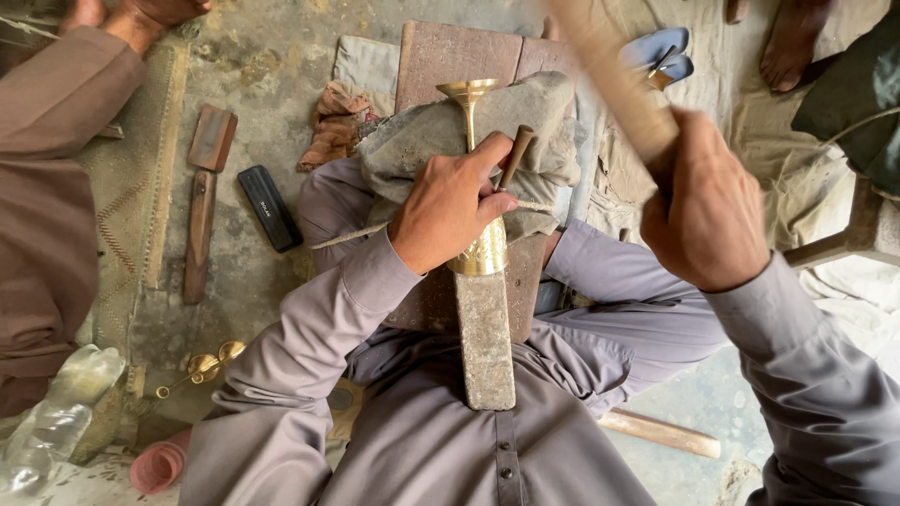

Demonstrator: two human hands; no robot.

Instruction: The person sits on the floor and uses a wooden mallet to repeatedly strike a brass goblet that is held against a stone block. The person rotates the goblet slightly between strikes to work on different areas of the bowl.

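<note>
My left hand (448, 206) presses a brass goblet-like piece (481, 249) onto a long stone bar (486, 342) that lies over my lap, and its fingers hold a small wooden-handled punch (517, 155) upright against the brass. The piece's flared brass end (466, 91) rests on a folded grey cloth (427, 141). My right hand (705, 206) is raised to the right, gripping a wooden stick (609, 75) that is blurred with motion.
Another person in brown sits at the left (47, 187). On the ground lie a black case (269, 207), wooden blocks (200, 234), small brass parts (202, 365), a plastic bottle (56, 412), a pink cup (157, 467) and a wooden handle (661, 433). Blue sandals (661, 52) lie far right.
</note>
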